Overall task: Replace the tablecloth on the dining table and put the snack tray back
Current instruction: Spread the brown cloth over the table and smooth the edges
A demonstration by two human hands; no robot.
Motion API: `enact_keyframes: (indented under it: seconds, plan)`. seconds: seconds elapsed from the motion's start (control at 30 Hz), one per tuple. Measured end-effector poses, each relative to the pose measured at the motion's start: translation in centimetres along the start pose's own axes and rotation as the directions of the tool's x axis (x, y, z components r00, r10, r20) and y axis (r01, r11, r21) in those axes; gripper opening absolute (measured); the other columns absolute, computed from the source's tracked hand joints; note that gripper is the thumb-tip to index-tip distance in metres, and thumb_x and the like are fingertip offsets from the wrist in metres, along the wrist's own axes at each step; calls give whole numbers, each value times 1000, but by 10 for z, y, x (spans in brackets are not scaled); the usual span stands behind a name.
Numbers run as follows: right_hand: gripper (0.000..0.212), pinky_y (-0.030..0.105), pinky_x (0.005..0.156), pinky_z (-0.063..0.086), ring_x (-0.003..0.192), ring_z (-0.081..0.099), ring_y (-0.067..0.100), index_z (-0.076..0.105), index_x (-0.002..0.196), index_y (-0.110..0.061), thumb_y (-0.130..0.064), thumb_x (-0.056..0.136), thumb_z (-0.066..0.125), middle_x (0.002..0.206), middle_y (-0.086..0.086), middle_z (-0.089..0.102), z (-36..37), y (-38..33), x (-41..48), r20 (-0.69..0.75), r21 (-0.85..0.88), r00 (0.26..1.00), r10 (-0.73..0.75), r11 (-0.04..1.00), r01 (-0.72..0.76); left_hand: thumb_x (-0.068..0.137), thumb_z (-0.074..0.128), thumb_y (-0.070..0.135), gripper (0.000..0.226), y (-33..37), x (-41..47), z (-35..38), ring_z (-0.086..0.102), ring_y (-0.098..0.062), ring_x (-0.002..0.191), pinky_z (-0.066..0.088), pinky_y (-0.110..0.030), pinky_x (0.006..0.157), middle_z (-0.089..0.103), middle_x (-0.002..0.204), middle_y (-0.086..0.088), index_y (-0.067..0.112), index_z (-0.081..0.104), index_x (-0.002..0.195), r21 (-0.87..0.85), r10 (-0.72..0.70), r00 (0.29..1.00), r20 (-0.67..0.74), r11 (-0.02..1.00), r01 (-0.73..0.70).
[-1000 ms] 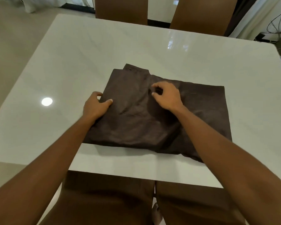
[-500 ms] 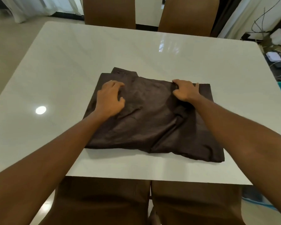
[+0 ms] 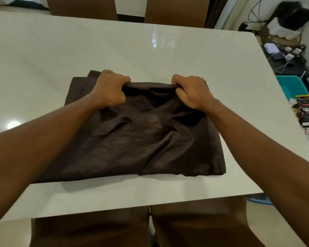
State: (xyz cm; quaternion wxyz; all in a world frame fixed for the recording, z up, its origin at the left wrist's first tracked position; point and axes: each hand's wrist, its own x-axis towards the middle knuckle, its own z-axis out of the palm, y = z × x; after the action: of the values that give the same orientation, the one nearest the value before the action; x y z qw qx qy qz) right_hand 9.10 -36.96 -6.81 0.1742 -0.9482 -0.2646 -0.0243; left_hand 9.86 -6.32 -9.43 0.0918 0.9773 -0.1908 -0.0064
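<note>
Grip first: left hand [image 3: 111,90] and right hand [image 3: 191,91] both curl tight round the far fold of the cloth [image 3: 132,145], bunching it up between them. Cloth lies folded on the white bench [image 3: 150,50], near the front edge, two chairs [image 3: 89,229] tucked below.

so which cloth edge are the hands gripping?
The far edge of the tablecloth, bunched between left hand and right hand; the near edge lies flat, untouched.
</note>
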Motion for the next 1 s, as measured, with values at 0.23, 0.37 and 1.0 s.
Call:
enact_keyframes:
  seconds: [0.23, 0.37, 1.0]
  plan:
    - [26, 36, 67, 48, 67, 55, 27, 56, 86, -25, -45, 80, 42, 65, -3, 55, -47, -35, -20, 288, -172, 956, 63, 985, -14, 73, 56, 15, 14, 33, -63, -53, 56, -27, 71, 42, -34, 62, 56, 76, 0, 17, 50, 85, 86, 113, 992, 64, 989, -118]
    - [17, 38, 81, 49, 90, 60, 27, 60, 92, -34, -44, 84, 48, 91, -3, 59, -64, -75, -43, 535, -194, 822, 196, 975, -106, 78, 54, 15, 33, 67, -106, -82, 61, -34, 88, 44, -35, 71, 67, 95, -13, 17, 63, 110, 125, -41, 965, 261, 992, 9]
    - [53, 41, 95, 54, 115, 64, 30, 50, 142, -26, -42, 95, 66, 128, 10, 64, -19, -137, -180, 601, 176, 786, 147, 935, -309, 90, 50, 19, 31, 175, -304, -47, 58, -23, 101, 49, -38, 91, 61, 122, -5, 30, 58, 118, -3, -155, 624, 766, 969, 246]
